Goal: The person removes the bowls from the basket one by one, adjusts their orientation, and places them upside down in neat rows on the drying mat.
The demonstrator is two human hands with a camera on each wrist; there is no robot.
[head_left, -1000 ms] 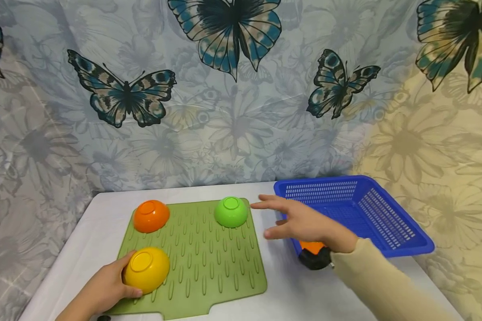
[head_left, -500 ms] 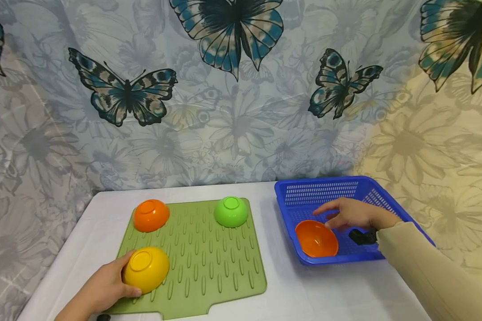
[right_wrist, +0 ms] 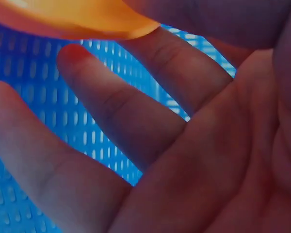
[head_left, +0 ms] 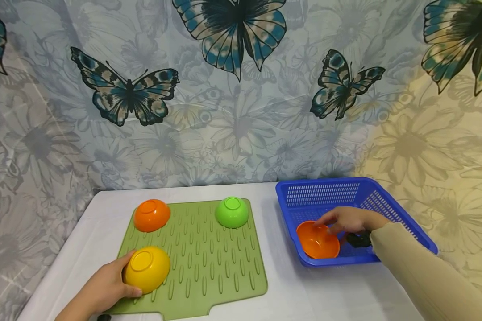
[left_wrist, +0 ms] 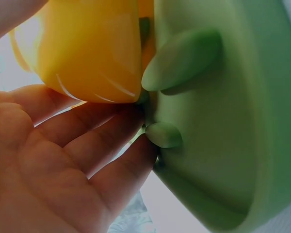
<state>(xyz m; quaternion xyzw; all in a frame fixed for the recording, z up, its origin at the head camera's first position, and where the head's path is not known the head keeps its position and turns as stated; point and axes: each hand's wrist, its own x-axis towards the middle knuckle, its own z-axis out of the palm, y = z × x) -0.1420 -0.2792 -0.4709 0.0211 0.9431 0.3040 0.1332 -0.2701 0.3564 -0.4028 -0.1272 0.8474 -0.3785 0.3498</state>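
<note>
My left hand (head_left: 108, 283) grips a yellow bowl (head_left: 150, 269), which stands upside down on the green ridged drying mat (head_left: 209, 276). In the left wrist view the fingers lie along the side of the yellow bowl (left_wrist: 92, 48), down at the mat's surface. Inside the blue basket (head_left: 285, 218), my right hand (head_left: 351, 219) pinches the near-right rim of an orange bowl (head_left: 315, 243), whose hollow faces up. The right wrist view shows the orange bowl's edge (right_wrist: 87, 22) between thumb and a finger, while other fingers extend below it.
Another orange bowl (head_left: 151, 216) sits upside down at the mat's back left corner, and a green bowl (head_left: 232, 213) at its back right. White cloth (head_left: 281, 290) covers the table. A butterfly-printed curtain (head_left: 241, 147) hangs behind.
My right hand has moved from beside the green bowl, over the basket's left edge, into the basket and onto the orange bowl's rim. The left hand stays on the yellow bowl.
</note>
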